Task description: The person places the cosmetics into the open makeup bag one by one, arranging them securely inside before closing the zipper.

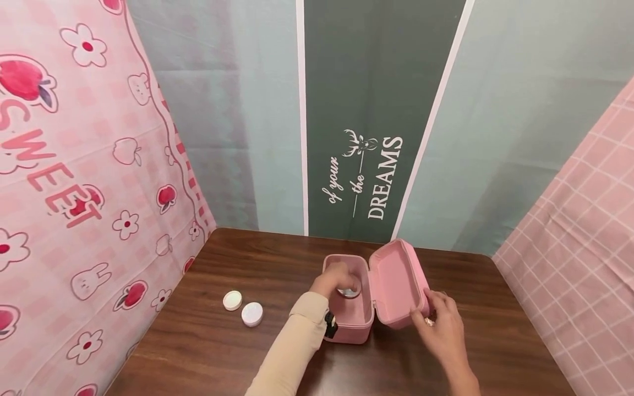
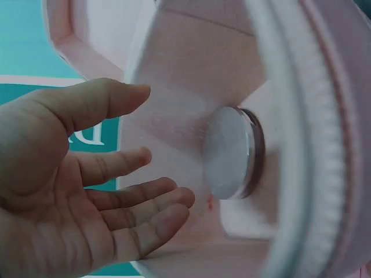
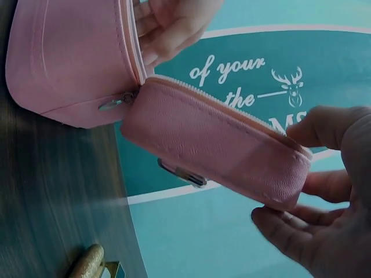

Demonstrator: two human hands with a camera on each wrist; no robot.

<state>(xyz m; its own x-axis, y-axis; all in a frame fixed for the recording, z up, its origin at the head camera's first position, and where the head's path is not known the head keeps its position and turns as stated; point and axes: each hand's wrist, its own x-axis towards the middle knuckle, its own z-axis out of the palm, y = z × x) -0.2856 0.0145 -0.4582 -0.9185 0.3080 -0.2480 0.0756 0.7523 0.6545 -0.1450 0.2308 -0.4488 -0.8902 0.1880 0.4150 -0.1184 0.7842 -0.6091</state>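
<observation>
A pink zip-up case stands on the table with its lid swung open to the right. My left hand reaches into the case. In the left wrist view the left hand has its fingers spread and slightly bent, with nothing in them. Beyond its fingertips, a round flat container with a silvery top sits inside the case. The lid's outer edge is held by my right hand. In the right wrist view the right hand pinches the lid's corner between thumb and fingers.
Two small round white containers lie side by side on the wooden table, left of the case. A small gold-coloured object shows low in the right wrist view. Printed cloths hang behind and at both sides.
</observation>
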